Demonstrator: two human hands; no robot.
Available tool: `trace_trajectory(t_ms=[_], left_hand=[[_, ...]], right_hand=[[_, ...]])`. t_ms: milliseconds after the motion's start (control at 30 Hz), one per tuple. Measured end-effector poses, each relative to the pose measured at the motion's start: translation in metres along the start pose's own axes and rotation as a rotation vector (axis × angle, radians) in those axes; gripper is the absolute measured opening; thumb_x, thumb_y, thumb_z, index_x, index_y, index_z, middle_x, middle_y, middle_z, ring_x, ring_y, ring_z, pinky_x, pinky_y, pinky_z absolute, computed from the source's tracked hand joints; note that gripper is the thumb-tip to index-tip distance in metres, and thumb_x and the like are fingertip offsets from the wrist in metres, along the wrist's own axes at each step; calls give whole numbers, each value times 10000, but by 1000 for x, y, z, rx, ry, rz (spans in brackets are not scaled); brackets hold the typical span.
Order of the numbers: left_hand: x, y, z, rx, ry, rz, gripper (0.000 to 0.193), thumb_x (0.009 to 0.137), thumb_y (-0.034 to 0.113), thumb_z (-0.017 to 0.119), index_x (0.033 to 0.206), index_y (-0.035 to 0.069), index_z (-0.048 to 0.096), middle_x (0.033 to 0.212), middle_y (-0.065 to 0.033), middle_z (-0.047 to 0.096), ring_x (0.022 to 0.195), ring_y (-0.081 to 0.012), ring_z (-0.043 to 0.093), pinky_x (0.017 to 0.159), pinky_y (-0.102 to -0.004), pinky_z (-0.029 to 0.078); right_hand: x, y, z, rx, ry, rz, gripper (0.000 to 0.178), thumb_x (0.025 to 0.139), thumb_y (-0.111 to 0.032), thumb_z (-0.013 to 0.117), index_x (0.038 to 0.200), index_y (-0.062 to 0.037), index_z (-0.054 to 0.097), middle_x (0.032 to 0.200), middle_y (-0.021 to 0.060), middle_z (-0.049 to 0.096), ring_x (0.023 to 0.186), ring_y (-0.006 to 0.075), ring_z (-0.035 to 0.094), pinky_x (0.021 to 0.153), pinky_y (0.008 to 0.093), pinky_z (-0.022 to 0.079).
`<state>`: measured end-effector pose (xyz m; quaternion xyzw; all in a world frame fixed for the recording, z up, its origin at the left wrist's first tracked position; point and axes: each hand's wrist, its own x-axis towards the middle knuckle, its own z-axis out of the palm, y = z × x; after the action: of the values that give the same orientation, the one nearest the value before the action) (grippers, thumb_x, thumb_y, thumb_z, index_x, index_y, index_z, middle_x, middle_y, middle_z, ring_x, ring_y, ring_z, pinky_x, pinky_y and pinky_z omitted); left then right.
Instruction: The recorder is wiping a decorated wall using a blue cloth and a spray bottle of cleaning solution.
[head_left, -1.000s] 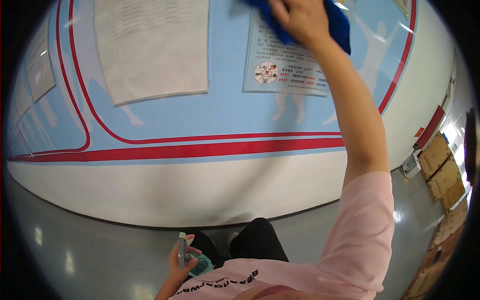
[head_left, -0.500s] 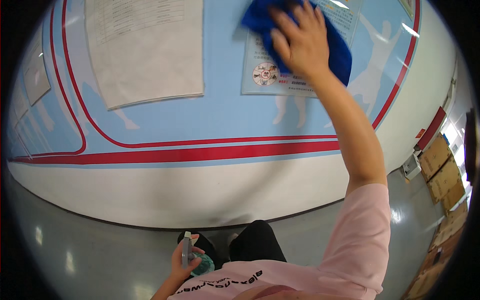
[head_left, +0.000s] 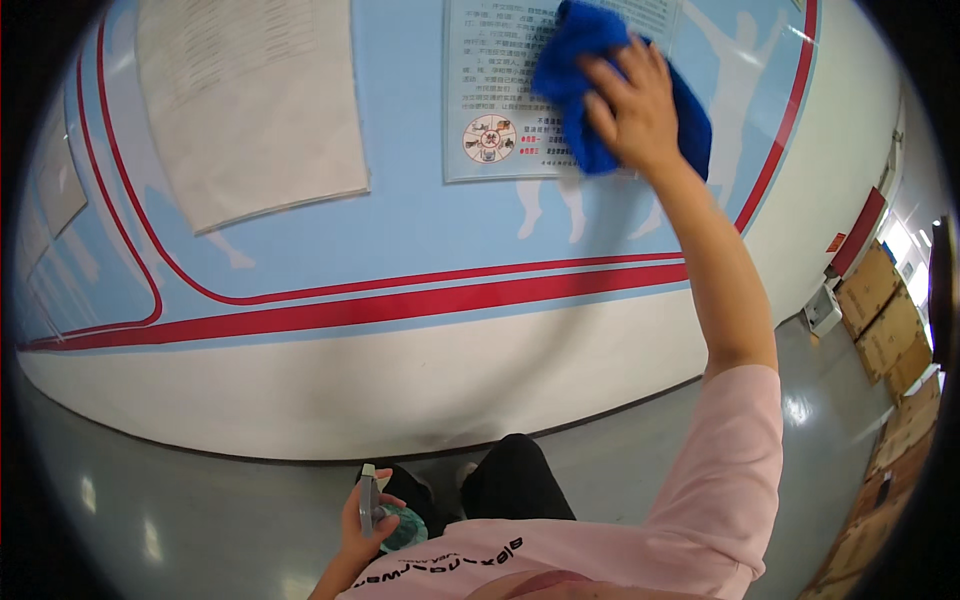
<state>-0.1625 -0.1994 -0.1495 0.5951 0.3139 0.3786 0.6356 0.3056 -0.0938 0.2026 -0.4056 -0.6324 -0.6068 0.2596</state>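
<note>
My right hand (head_left: 638, 108), arm stretched up, presses a blue cloth (head_left: 580, 60) against a printed poster (head_left: 490, 95) on the wall. The cloth is bunched under the fingers and drapes past the hand on its right. It covers the poster's lower right part. Low down by my legs, my left hand (head_left: 362, 525) is wrapped round a spray bottle (head_left: 402, 530) with a grey trigger head and a see-through teal body. Part of the bottle is hidden behind the fingers.
A larger white sheet (head_left: 260, 110) hangs to the left on the light blue wall panel (head_left: 400, 220), above red stripes (head_left: 400, 305). Grey floor (head_left: 230, 490) runs below. Stacked cardboard boxes (head_left: 885, 315) stand at far right, near a white box-like object (head_left: 823, 310).
My right hand has slid the cloth right and slightly down across the poster, uncovering more printed text on its left. The view has shifted a little. My left hand keeps the spray bottle.
</note>
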Motion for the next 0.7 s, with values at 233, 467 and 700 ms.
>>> trace_trajectory(t_ms=[233, 467, 700], left_hand=[[1, 6, 1, -19, -15, -12, 635, 731, 59, 670, 1325, 22, 449, 1340, -103, 490, 909, -190, 638, 690, -261, 458], [3, -2, -1, -35, -24, 17, 644, 725, 72, 680, 1323, 19, 445, 1343, -115, 485, 899, -193, 638, 670, -260, 474], [2, -11, -2, -5, 12, -2, 634, 730, 126, 711, 1303, 23, 460, 1337, -114, 489, 888, -165, 638, 532, -196, 425]], right_hand=[[55, 66, 3, -97, 217, 259, 416, 893, -220, 517, 1281, -70, 529, 1305, 241, 474, 1233, 426, 412, 1069, 472, 314], [56, 75, -5, -49, 247, 289, 437, 922, -227, 492, 1327, -64, 491, 1324, 242, 470, 1237, 411, 422, 1064, 431, 326], [-15, 69, 12, -68, 288, 450, 441, 941, -228, 453, 1338, -38, 475, 1348, 232, 461, 1261, 413, 401, 1096, 440, 284]])
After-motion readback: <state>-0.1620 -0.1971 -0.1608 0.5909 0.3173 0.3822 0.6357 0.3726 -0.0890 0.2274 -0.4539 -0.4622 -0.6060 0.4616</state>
